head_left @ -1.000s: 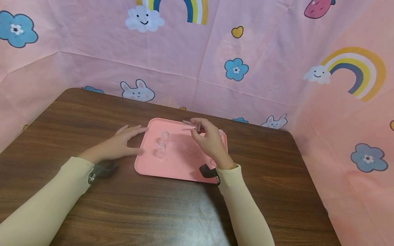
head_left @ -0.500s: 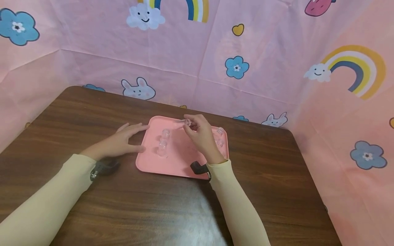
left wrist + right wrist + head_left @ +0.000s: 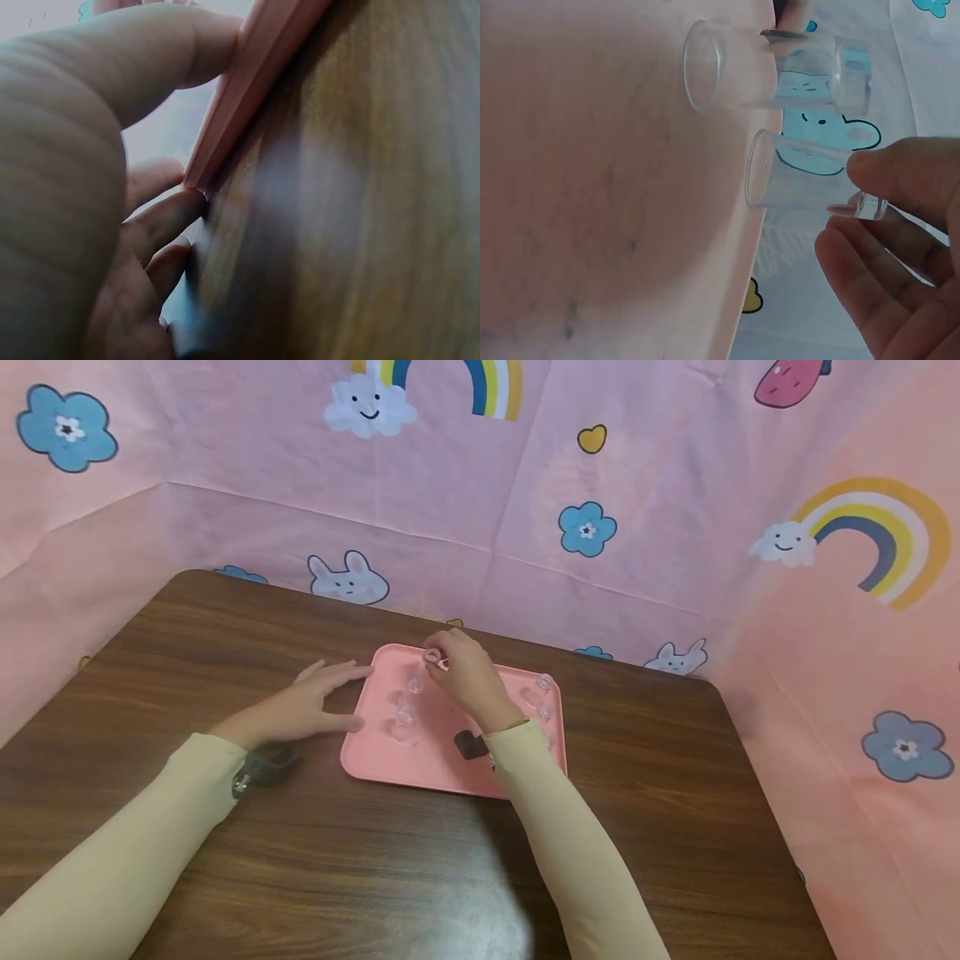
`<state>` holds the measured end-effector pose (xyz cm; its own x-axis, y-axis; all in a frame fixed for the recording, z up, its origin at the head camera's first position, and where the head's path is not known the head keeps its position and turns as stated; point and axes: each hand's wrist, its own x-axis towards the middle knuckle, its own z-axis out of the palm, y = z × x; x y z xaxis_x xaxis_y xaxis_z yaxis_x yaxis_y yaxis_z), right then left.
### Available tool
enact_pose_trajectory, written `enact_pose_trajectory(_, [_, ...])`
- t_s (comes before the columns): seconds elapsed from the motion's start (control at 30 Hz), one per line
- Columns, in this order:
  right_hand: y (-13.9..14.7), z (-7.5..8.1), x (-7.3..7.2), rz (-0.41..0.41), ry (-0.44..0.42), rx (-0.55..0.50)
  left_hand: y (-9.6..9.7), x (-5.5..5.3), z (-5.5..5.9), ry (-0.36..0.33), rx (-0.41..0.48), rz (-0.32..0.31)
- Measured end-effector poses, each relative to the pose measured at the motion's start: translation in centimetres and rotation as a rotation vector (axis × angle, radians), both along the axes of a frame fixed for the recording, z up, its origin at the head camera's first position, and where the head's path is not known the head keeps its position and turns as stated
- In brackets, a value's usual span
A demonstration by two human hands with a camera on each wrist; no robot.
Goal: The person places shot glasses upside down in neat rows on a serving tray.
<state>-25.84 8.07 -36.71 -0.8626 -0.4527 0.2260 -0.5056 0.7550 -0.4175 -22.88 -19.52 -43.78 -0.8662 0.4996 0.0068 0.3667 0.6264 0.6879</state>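
Observation:
My right hand (image 3: 467,677) pinches a small clear shot glass (image 3: 806,174) by its thick base between thumb and fingers. The glass is upside down, its wide rim close over the pink tray (image 3: 442,774) near the far left part. Beside it, another clear glass (image 3: 739,67) stands rim-down on the tray. In the head view this row of clear glasses (image 3: 406,714) runs along the tray's left side. My left hand (image 3: 300,700) rests with thumb and fingers spread at the tray's left edge; in the left wrist view its thumb (image 3: 202,45) touches the tray wall.
More clear glasses (image 3: 545,682) stand along the tray's right side, partly hidden by my right forearm. The tray lies on a dark brown wooden table (image 3: 360,868). A pink patterned cloth (image 3: 480,502) hangs close behind the table's back edge and at both sides.
My right hand has carried the glass leftward across the tray to the far end of the left row, turning it from sideways to rim-down. My left hand stays at the tray's edge.

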Motion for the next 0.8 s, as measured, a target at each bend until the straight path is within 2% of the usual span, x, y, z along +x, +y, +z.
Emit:
enact_pose_trajectory(0.33, [-0.6,-1.0,-0.9,0.026,-0.07,0.033,0.2,0.2,0.3,0.0,-0.007,-0.003])
enact_pose_trajectory(0.47, [0.1,-0.5,-0.5,0.063,-0.106,-0.008,-0.1,0.2,0.1,-0.012,-0.007,0.008])
enact_pose_trajectory(0.57, [1.9,0.6,0.8,0.089,-0.098,-0.085,-0.2,0.2,-0.2,-0.03,-0.011,0.024])
enact_pose_trajectory(0.67, [5.1,1.5,2.9,0.09,-0.032,-0.219,-0.7,0.2,-0.3,-0.044,-0.012,0.04])
enact_pose_trajectory(0.8, [10.3,1.3,5.6,-0.017,0.023,-0.355,-1.4,0.2,-0.2,-0.033,-0.006,0.041])
